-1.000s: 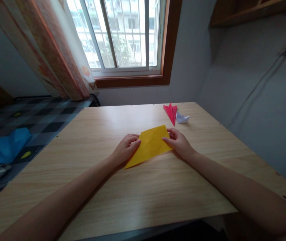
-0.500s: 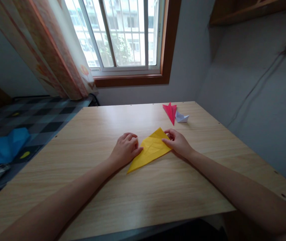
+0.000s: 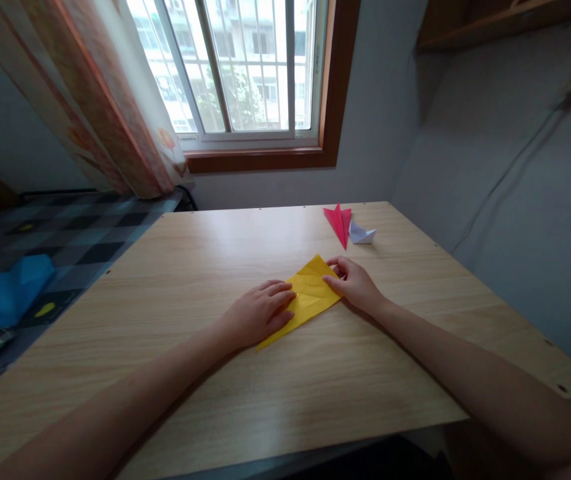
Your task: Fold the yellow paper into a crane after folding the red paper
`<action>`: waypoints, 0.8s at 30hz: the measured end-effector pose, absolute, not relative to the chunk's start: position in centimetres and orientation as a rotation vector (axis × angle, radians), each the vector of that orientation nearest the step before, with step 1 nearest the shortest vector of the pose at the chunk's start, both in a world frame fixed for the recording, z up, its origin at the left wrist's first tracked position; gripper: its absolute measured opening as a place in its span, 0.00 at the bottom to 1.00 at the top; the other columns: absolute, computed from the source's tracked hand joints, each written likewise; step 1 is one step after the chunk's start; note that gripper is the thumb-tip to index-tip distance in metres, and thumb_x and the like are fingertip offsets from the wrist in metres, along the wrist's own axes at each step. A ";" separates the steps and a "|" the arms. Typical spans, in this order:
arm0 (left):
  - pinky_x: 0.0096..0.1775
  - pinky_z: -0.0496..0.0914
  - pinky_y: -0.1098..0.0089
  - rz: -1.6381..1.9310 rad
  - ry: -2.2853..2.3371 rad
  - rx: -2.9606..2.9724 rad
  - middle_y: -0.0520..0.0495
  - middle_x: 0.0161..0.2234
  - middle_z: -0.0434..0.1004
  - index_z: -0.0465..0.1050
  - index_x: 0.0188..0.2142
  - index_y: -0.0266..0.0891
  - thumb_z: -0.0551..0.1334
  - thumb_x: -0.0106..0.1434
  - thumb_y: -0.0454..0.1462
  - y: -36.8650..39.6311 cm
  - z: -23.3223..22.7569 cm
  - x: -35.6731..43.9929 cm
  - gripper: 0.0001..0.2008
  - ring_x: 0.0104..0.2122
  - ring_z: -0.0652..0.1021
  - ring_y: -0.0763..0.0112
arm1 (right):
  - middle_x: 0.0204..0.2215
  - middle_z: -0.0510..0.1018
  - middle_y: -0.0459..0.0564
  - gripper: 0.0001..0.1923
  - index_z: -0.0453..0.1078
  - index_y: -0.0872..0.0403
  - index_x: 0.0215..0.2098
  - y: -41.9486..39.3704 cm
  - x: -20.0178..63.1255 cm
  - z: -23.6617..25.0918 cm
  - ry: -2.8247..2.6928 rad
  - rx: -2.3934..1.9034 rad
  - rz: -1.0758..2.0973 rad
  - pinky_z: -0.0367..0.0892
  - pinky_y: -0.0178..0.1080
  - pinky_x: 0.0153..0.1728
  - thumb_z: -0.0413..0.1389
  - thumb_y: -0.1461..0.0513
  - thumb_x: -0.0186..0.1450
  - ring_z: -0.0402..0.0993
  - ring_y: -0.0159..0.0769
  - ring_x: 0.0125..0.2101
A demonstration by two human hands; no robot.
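The yellow paper (image 3: 308, 293) lies folded flat mid-counter (image 3: 215, 400), left hand (image 3: 260, 313) spread open and pressing down on its left part, right hand (image 3: 353, 283) pinching the right corner with curled fingers, while a red paper shape (image 3: 339, 223) and a white one (image 3: 362, 233) sit further back.

yellow paper (image 3: 310, 293) | left part hidden under left hand (image 3: 260, 313)
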State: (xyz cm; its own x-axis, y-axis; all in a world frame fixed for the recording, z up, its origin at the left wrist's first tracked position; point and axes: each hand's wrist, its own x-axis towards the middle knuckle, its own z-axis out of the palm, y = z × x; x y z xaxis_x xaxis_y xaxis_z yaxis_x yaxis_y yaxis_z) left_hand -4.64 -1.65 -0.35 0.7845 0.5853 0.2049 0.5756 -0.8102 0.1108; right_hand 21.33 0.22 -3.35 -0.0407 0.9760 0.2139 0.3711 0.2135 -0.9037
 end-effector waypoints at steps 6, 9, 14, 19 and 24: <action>0.62 0.62 0.58 0.309 0.965 2.979 0.39 0.58 0.72 0.71 0.53 0.36 0.53 0.71 0.45 -1.8 -0.4 -4.7 0.18 0.60 0.68 0.58 | 0.24 0.70 0.42 0.18 0.71 0.54 0.43 0.3 21.5 -3.3 -1.592 -1.324 0.812 0.61 0.34 0.25 0.59 0.54 0.57 0.65 0.33 0.25; 0.62 0.62 0.56 0.309 1.030 2.996 0.40 0.59 0.70 0.71 0.54 0.37 0.53 0.71 0.46 -1.8 -0.7 -4.8 0.20 0.60 0.68 0.56 | 0.26 0.72 0.43 0.17 0.71 0.54 0.43 0.3 21.6 -3.3 -1.611 -1.318 0.815 0.62 0.34 0.26 0.59 0.55 0.57 0.67 0.33 0.26; 0.61 0.62 0.53 0.327 1.091 3.003 0.41 0.58 0.71 0.72 0.55 0.42 0.54 0.71 0.48 -1.5 -0.9 -5.2 0.20 0.60 0.67 0.53 | 0.33 0.78 0.48 0.14 0.73 0.54 0.42 0.2 21.6 -3.0 -1.676 -1.294 0.840 0.64 0.35 0.30 0.58 0.57 0.58 0.71 0.35 0.30; 0.60 0.62 0.54 0.353 1.107 2.997 0.42 0.57 0.72 0.72 0.56 0.43 0.53 0.72 0.47 -1.2 -0.9 -5.3 0.20 0.59 0.68 0.55 | 0.36 0.80 0.48 0.14 0.73 0.54 0.43 -0.1 21.5 -2.5 -1.728 -1.273 0.843 0.66 0.36 0.32 0.56 0.61 0.58 0.74 0.37 0.34; 0.60 0.63 0.55 0.315 1.111 2.953 0.42 0.59 0.71 0.71 0.57 0.42 0.53 0.72 0.46 -0.9 -0.9 -5.2 0.20 0.59 0.69 0.56 | 0.39 0.81 0.49 0.14 0.76 0.53 0.43 -0.3 21.4 -2.2 -1.838 -1.255 0.786 0.68 0.39 0.40 0.55 0.65 0.59 0.75 0.41 0.41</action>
State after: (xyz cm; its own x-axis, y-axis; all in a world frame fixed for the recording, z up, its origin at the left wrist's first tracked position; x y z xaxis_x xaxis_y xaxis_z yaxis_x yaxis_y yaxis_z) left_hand -5.19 -0.94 -0.86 0.7347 0.6497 0.1952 0.6555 -0.7540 0.0427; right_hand 21.35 -0.35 -2.23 -0.2264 0.9427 0.2451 0.4735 0.3264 -0.8180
